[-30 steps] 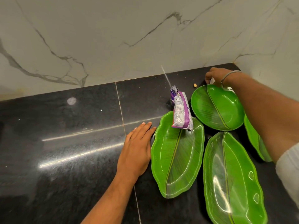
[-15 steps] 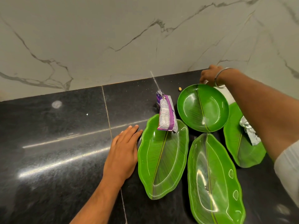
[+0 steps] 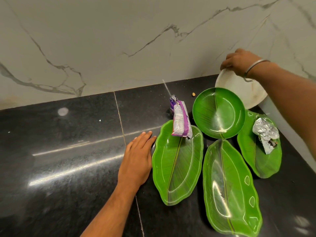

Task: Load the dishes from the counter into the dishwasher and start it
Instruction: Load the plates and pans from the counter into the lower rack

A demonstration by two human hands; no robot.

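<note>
White plate [image 3: 239,89] newly raised (right-hand [image 3: 239,60] grip)

- You have one view only: the head camera, looking forward and steeply down onto the black counter [image 3: 68,168].
- It sits close, the marble wall [image 3: 119,40] at 12 o'clock.
- Your forearms enter from 6 and 3 o'clock.
</note>
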